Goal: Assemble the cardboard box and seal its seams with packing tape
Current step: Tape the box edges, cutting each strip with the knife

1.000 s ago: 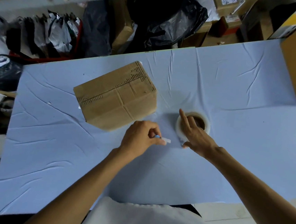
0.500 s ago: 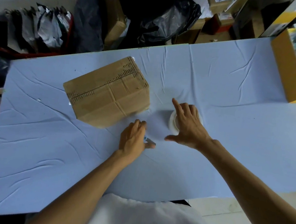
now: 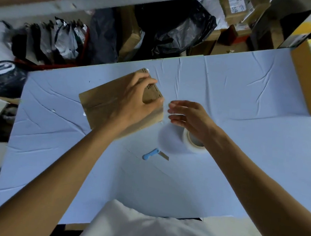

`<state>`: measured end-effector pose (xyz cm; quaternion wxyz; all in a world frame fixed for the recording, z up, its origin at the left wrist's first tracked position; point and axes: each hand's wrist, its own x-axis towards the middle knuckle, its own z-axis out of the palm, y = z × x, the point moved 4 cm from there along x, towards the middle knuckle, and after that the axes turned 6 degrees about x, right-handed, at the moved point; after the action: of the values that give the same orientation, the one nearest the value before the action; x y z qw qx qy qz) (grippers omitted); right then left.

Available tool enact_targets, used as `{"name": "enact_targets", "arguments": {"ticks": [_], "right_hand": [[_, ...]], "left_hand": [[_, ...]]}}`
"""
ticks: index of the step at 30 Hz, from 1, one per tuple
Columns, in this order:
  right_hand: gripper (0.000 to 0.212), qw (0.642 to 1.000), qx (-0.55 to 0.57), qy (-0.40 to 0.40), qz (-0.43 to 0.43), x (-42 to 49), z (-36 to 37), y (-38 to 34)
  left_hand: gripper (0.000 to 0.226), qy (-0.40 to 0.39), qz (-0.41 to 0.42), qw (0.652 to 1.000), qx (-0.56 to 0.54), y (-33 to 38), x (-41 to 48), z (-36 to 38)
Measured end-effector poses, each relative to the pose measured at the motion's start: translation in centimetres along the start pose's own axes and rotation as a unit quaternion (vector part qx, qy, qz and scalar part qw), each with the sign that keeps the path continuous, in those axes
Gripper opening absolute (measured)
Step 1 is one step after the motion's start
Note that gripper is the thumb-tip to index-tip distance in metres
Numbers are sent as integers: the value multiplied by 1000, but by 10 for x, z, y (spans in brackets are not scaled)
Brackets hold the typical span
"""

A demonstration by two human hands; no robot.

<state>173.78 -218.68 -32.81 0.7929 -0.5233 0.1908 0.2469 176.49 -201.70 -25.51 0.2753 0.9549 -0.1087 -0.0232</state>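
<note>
Where progress is judged: cardboard box (image 3: 98, 106) assembled, top seam apparently taped; rest unseen.
Left hand (image 3: 131, 106): grip clasped round box.
Right hand (image 3: 190, 119): grip slack, empty.

Left hand (image 3: 133, 100) covers the right end of the brown cardboard box (image 3: 102, 107), and the print by its fingers is too small to read. Right hand (image 3: 190, 119): fingertips motion-blurred, can't tell if they hold anything. It hides part of the clear packing tape roll (image 3: 195, 147), whose left side is smeared. Open brown carton (image 3: 307, 75) is cut off by the right edge.
</note>
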Motion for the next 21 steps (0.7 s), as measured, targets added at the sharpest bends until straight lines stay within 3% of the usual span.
{"name": "enact_targets", "arguments": {"ticks": [5, 11, 21], "right_hand": [[28, 999, 9, 8, -29, 0, -2, 3], [30, 991, -57, 43, -112, 3, 3, 5], [18, 968, -96, 117, -201, 15, 16, 10]], "left_hand": [[49, 18, 1, 1000, -19, -5, 0, 6], [52, 11, -1, 1000, -16, -2, -2, 9], [47, 30, 8, 999, 35, 3, 1, 10]]}}
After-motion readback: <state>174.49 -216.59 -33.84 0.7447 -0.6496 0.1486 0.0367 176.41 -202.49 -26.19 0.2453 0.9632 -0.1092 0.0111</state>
